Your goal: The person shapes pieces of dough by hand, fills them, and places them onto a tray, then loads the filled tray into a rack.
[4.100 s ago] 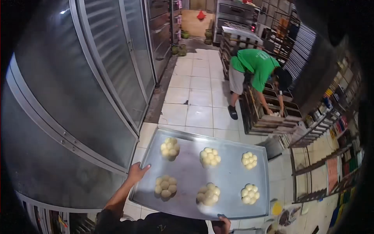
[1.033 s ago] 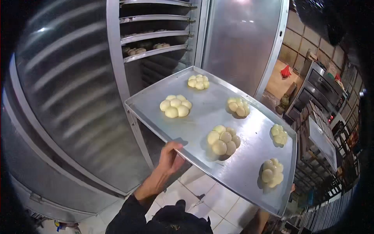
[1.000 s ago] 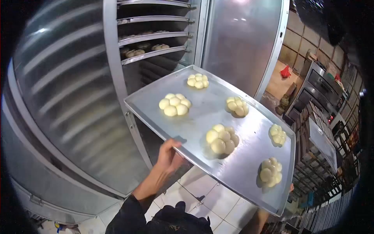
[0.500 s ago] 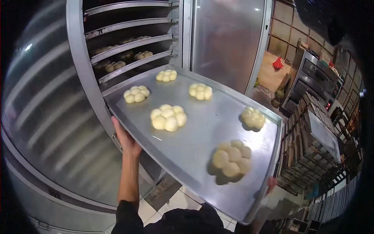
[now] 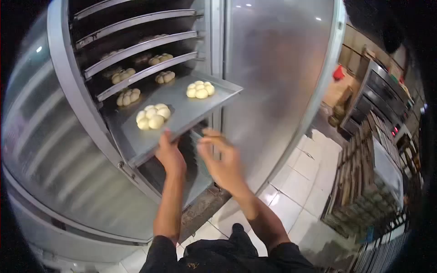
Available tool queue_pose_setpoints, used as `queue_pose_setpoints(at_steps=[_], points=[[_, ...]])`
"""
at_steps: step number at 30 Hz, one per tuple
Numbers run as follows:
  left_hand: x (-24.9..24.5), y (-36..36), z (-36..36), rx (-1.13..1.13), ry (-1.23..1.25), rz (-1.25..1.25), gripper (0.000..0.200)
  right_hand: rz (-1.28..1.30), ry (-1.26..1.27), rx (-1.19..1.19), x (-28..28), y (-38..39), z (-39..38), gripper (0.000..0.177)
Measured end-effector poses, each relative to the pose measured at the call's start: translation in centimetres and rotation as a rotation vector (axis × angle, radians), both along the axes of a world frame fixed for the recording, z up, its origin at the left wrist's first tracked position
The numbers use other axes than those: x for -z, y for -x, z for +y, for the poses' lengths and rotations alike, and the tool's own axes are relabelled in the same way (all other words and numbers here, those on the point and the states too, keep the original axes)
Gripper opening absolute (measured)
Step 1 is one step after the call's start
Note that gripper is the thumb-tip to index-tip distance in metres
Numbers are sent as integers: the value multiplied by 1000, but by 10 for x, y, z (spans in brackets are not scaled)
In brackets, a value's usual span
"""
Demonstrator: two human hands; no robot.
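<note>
A metal tray (image 5: 136,143) sits partly inside the cabinet, its near edge and right corner sticking out. Two pale dough clusters stand out on it: one at the front (image 5: 153,117) and one to the right (image 5: 200,89); others lie deeper in. My left hand (image 5: 170,152) grips the near edge, thumb on top and fingers underneath. Just right of that edge is my right hand (image 5: 222,159), blurred, its fingers apart and holding nothing.
Above the tray, shelf rails (image 5: 141,48) hold more trays with dough clusters. A frosted door (image 5: 273,91) stands to the right, a ribbed translucent panel (image 5: 54,136) to the left. Stacked trays (image 5: 359,177) and a metal oven (image 5: 375,98) are at the right.
The tray has slid left and deeper into the cabinet. My right hand has let go of its right side and moved left, into full view. My left hand has moved right.
</note>
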State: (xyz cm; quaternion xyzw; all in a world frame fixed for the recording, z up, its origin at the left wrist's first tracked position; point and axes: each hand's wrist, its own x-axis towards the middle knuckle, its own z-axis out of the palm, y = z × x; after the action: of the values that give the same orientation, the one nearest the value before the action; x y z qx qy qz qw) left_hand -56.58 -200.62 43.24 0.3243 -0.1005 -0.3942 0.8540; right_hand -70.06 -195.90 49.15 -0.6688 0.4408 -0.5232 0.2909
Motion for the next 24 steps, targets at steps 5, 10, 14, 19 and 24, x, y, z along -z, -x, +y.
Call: queue_pose_setpoints(at_steps=[5,10,14,19,24], points=[[-44,-48,-167,-33,94,-13,42,-235,566,435,-45,312,-138,48],[2,-7,-210,-29,133,-27,37,-426,-180,536,36,618,-193,46],[24,1,-232,-20,139,-20,38,-616,-421,-214,139,704,-224,39],[20,16,-226,3,-56,-89,59,-509,-531,-137,130,636,-148,29],[18,93,-59,256,-247,-306,52,-599,-823,-133,134,615,-81,27]])
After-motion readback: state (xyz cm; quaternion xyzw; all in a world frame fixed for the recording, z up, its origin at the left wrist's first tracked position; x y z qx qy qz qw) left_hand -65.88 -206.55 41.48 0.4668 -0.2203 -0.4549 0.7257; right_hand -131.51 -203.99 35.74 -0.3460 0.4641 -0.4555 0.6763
